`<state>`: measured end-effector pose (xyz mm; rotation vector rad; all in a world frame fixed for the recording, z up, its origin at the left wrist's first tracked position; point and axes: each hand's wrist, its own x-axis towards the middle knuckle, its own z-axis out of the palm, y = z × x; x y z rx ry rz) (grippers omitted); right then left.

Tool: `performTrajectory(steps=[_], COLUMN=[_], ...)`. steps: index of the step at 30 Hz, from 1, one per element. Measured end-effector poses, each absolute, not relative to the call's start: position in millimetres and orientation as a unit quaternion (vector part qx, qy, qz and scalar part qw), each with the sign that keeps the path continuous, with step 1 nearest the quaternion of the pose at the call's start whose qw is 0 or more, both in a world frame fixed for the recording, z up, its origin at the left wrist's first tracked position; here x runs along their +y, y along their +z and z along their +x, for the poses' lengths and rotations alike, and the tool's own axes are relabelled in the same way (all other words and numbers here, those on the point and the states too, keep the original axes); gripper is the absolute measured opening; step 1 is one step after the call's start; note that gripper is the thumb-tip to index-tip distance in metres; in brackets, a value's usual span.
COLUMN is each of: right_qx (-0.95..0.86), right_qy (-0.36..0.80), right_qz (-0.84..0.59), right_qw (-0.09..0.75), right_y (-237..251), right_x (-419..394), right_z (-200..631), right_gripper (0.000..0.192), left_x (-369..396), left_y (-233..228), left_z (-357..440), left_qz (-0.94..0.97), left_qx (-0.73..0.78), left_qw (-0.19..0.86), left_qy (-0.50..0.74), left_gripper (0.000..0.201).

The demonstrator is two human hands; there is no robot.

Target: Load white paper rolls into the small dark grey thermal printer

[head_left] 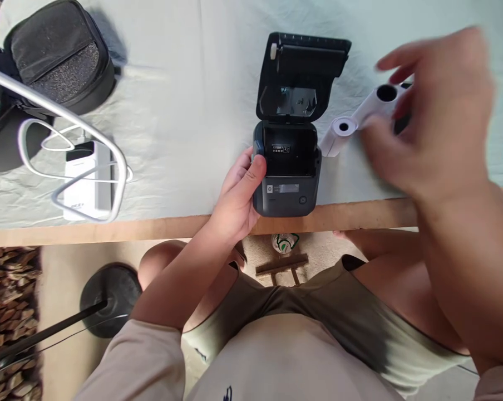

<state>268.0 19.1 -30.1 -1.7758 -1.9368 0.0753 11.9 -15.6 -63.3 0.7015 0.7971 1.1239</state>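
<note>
Label printer [285, 178]: dark grey, lid raised, at the bench [185, 111] front edge. Left hand [237, 195] grips its left side. Paper rolls [362, 114]: white, just right of printer, under the right hand [435, 117], blurred, fingers spread. Black bag [62, 53] far left.

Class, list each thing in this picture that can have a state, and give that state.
Label printer: lid open, paper bay empty.
Paper rolls: lying on the table.
Left hand: gripping the printer's side.
Right hand: blurred, at the rolls; grip unclear.
Black bag: closed.
</note>
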Motion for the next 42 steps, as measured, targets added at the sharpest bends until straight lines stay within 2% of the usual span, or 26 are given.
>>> performTrajectory(steps=[3,5,7,12,14,17,19,22,27,31,34,37,42], right_qx=[-0.761,-0.777,-0.789,-0.751,-0.732,-0.758,-0.808,-0.847,-0.837,-0.832,-0.853,-0.873,-0.84], right_qy=[0.014,-0.003,-0.002,0.05,0.071,0.068,0.023,-0.034,-0.014,-0.039,-0.071,-0.05,0.073], right_qz=[-0.611,-0.6,-0.582,-0.577,-0.557,-0.468,-0.417,-0.391,-0.471,-0.472,-0.395,-0.316,-0.401], right_qw=[0.215,0.193,0.196,0.317,0.387,0.449,0.415,0.358,0.279,0.29,0.334,0.368,0.358], right_y=[-59.0,-75.1,-80.7,-49.6,-33.5,-21.6,-22.3,-29.7,-34.8,-31.0,-29.3,-29.5,-30.5], right_x=[17.7,21.5,24.7,18.4,13.1,5.8,2.2,0.2,2.4,3.3,1.7,-3.2,-13.1], right_z=[267.9,266.6,265.6,263.3,258.7,245.3,235.0,224.9,220.0,215.7,213.5,212.5,216.0], right_gripper=[0.058,0.049,0.049,0.082,0.075,0.049,0.042,0.05,0.051,0.025,0.023,0.012,0.031], left_x=[-16.3,-16.5,-16.5,-16.2,-16.1,-16.5,-17.1,-18.2,-20.0,-19.8,-18.0,-16.3,-16.1], left_y=[-65.0,-65.6,-65.1,-61.9,-61.6,-61.8,-61.5,-60.4,-58.7,-57.8,-59.4,-62.0,-62.8], left_z=[11.7,11.9,12.4,14.7,15.3,15.8,16.2,16.6,15.7,17.0,17.5,14.5,8.7], left_qz=[0.327,0.323,0.315,0.3,0.3,0.314,0.321,0.33,0.341,0.327,0.312,0.297,0.322], left_qx=[0.355,0.35,0.351,0.368,0.365,0.37,0.366,0.358,0.358,0.36,0.377,0.372,0.389], left_qw=[0.715,0.717,0.717,0.713,0.714,0.71,0.707,0.701,0.71,0.715,0.699,0.71,0.709], left_qy=[0.505,0.509,0.514,0.515,0.517,0.511,0.513,0.522,0.501,0.503,0.521,0.519,0.492], left_gripper=[0.022,0.024,0.024,0.022,0.022,0.025,0.021,0.015,0.031,0.022,0.014,0.023,0.042])
